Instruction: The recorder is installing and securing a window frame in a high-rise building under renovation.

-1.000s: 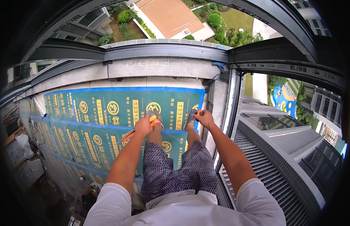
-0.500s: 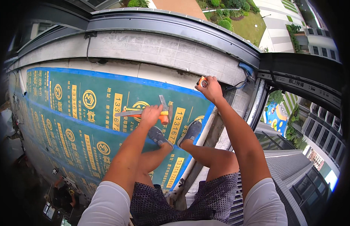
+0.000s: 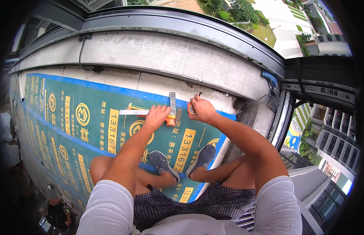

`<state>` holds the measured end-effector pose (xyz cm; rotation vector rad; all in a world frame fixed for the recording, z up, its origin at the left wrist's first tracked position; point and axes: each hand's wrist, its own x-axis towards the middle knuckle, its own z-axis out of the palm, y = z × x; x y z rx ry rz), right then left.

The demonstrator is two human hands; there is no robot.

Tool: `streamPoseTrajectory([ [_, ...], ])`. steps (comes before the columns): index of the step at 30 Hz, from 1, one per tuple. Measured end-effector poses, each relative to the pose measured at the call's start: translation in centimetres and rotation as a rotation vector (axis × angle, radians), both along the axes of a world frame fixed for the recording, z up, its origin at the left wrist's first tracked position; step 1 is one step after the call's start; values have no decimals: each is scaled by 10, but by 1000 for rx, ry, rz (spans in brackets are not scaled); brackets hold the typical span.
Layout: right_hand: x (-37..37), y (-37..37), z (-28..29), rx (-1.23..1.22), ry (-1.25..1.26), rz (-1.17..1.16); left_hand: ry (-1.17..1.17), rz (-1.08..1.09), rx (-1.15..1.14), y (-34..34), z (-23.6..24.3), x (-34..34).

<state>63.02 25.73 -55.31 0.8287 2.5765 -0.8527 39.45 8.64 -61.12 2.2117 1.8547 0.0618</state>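
My left hand [image 3: 157, 116] is closed around a bundle of hand tools low over the green floor sheet. A ruler-like metal blade [image 3: 129, 112] sticks out to its left beside a thin yellow-green piece [image 3: 138, 107]. On its right are a grey metal bar [image 3: 173, 102] and an orange-yellow handle [image 3: 171, 122]; how these parts join is hidden by my fingers. My right hand [image 3: 202, 109] grips an orange tape measure [image 3: 190, 108], partly covered by the fingers, beside the sheet's far blue edge. A small dark object [image 3: 200, 93] shows just beyond this hand.
The printed green sheet [image 3: 96, 135] with blue tape edging [image 3: 111, 85] covers the floor under my shoes [image 3: 202, 160]. Beyond it run a pale tiled ledge [image 3: 166, 53] and a dark window frame [image 3: 182, 29]. Cables [image 3: 81, 55] hang at the ledge. Another person [image 3: 56, 215] is at lower left.
I have sunk into a lower crouch with my knees spread wider. My right hand has brought the tape measure leftward and down, close to the tools in my left hand.
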Motion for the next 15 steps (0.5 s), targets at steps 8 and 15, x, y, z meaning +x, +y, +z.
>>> streamPoseTrajectory([
  [8, 37, -10, -8, -156, -43, 259, 141, -396, -414, 34, 46, -10],
  [15, 203, 81, 144, 103, 109, -468, -231, -291, 279, 209, 162, 6],
])
